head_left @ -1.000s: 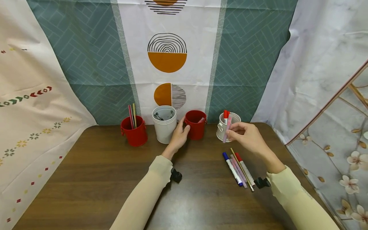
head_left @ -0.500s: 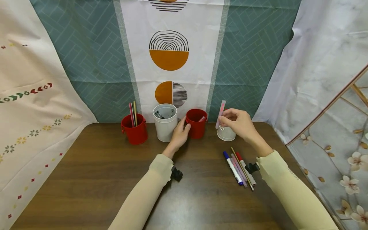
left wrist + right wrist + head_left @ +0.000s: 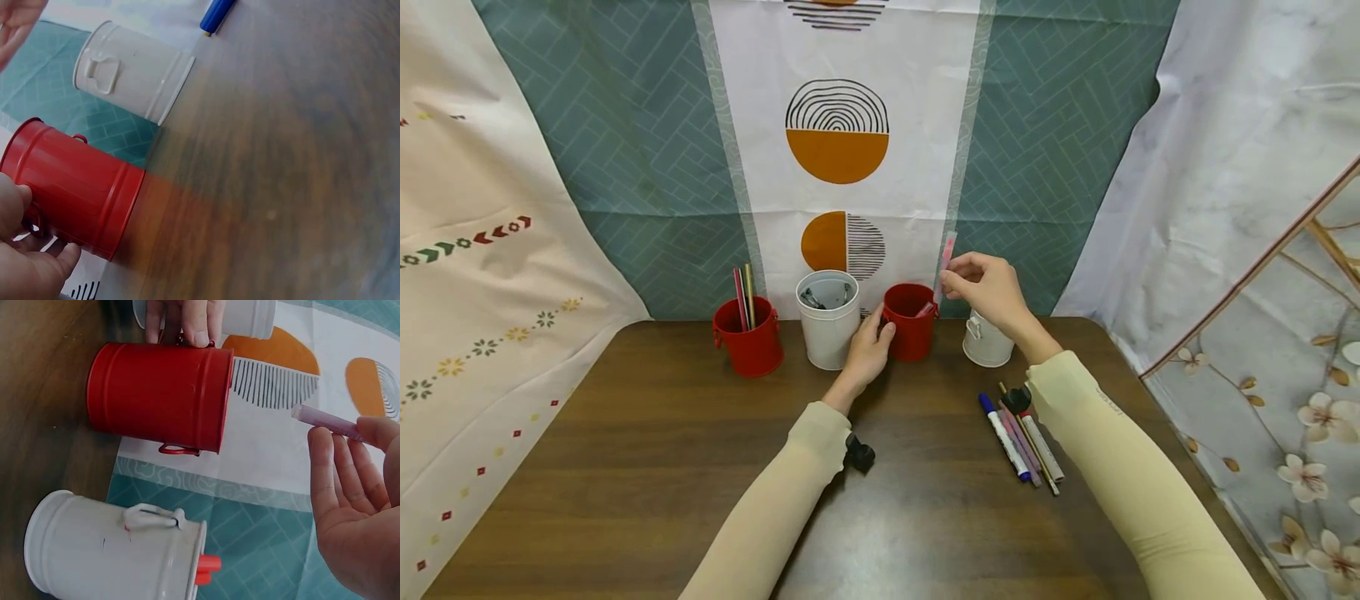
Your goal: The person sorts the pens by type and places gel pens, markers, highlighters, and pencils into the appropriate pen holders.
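Observation:
My left hand [image 3: 867,354] grips the side of the right-hand red bucket [image 3: 912,342] by its handle, with the thumb and fingers at the handle in the left wrist view. Inside that bucket a pink piece [image 3: 925,309] shows near the rim. My right hand [image 3: 988,287] pinches a slim translucent pink pen-like tube [image 3: 326,420] between thumb and fingers. The tube is held nearly upright, just right of and above the red bucket's rim in the head view. Below the right hand stands a small white bucket [image 3: 987,342], from which red marker ends [image 3: 207,570] stick out.
A tall white bucket [image 3: 831,337] with dark clips inside stands left of my left hand. Farther left, another red bucket [image 3: 752,354] holds several pencils [image 3: 745,300]. On the table's right lie a blue-capped marker [image 3: 1003,437], pink tubes, a gold pencil and a red-capped marker [image 3: 1043,447].
My right hand has lifted the pink tube from in front of the small white bucket and carried it left toward the right-hand red bucket. The left hand has stayed in place.

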`<state>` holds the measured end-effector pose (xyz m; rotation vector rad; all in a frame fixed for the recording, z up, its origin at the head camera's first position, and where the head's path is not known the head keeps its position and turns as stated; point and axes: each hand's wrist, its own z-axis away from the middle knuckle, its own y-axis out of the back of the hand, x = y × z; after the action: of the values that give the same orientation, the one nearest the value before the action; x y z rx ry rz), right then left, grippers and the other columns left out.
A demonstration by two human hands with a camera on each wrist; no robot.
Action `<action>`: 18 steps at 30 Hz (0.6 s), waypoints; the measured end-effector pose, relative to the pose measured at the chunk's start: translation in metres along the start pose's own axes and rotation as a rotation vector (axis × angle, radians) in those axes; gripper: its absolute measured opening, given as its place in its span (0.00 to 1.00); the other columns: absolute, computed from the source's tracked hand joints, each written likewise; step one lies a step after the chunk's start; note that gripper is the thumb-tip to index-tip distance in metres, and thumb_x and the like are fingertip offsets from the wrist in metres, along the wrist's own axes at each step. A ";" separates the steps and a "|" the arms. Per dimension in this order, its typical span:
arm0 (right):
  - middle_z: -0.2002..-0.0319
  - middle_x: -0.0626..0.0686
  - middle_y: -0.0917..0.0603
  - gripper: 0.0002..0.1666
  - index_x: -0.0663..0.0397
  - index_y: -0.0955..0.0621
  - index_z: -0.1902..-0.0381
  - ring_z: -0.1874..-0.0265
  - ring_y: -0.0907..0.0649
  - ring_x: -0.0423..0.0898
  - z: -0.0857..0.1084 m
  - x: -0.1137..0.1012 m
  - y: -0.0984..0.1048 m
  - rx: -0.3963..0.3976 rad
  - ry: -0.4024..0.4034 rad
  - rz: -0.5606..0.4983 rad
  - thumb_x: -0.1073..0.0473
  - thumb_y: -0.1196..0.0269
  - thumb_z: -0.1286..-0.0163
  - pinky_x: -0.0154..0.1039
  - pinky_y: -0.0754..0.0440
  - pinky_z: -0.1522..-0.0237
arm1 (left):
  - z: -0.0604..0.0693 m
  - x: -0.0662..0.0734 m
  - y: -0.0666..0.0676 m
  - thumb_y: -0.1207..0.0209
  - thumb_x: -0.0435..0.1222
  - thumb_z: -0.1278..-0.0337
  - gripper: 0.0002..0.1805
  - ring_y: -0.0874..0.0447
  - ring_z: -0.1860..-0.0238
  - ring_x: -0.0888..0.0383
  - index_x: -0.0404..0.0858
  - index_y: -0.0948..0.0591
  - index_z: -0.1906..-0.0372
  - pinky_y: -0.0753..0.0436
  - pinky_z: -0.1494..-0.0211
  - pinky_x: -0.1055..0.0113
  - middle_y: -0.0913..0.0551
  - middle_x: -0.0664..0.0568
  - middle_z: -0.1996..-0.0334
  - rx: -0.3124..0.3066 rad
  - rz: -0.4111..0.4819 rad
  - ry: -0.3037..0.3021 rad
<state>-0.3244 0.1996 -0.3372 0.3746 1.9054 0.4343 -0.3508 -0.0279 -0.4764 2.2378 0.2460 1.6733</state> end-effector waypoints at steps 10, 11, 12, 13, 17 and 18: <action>0.56 0.61 0.09 0.17 0.60 0.13 0.48 0.59 0.07 0.57 -0.025 0.008 -0.021 0.014 -0.036 -0.005 0.52 0.30 0.25 0.43 0.09 0.51 | -0.003 0.001 0.001 0.50 0.39 0.16 0.32 0.39 0.18 0.46 0.40 0.40 0.15 0.40 0.15 0.50 0.35 0.42 0.19 0.005 -0.005 -0.006; 0.56 0.61 0.09 0.17 0.60 0.13 0.48 0.60 0.07 0.56 -0.027 0.011 -0.023 0.017 -0.039 -0.003 0.53 0.30 0.25 0.42 0.09 0.51 | -0.003 0.000 0.001 0.50 0.39 0.16 0.32 0.39 0.18 0.46 0.40 0.40 0.15 0.40 0.15 0.50 0.35 0.43 0.19 0.002 0.000 -0.005; 0.56 0.61 0.09 0.16 0.60 0.13 0.49 0.61 0.07 0.55 -0.028 0.013 -0.026 0.016 -0.041 0.004 0.53 0.30 0.25 0.42 0.09 0.52 | -0.003 0.000 0.001 0.50 0.39 0.16 0.32 0.39 0.18 0.46 0.40 0.40 0.15 0.40 0.15 0.50 0.36 0.43 0.19 0.000 0.004 -0.005; 0.56 0.61 0.09 0.16 0.60 0.13 0.49 0.61 0.07 0.55 -0.029 0.015 -0.028 0.013 -0.042 0.008 0.53 0.30 0.25 0.42 0.09 0.52 | -0.002 0.000 0.001 0.50 0.39 0.16 0.32 0.39 0.18 0.46 0.40 0.40 0.15 0.40 0.15 0.49 0.36 0.42 0.19 -0.002 0.009 -0.004; 0.57 0.62 0.09 0.15 0.61 0.13 0.49 0.61 0.07 0.56 -0.031 0.025 -0.038 -0.008 -0.044 0.018 0.56 0.30 0.25 0.46 0.08 0.53 | -0.002 -0.001 0.001 0.49 0.39 0.16 0.32 0.39 0.18 0.45 0.39 0.40 0.15 0.40 0.15 0.48 0.36 0.42 0.19 -0.003 0.018 -0.001; 0.58 0.62 0.09 0.14 0.61 0.13 0.50 0.62 0.07 0.57 -0.031 0.027 -0.040 -0.014 -0.046 0.026 0.56 0.30 0.25 0.45 0.08 0.55 | -0.001 -0.001 0.001 0.49 0.38 0.16 0.32 0.39 0.18 0.45 0.39 0.40 0.15 0.40 0.16 0.48 0.36 0.42 0.19 -0.004 0.018 0.000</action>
<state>-0.3651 0.1727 -0.3675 0.3969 1.8538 0.4523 -0.3524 -0.0287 -0.4765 2.2437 0.2228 1.6812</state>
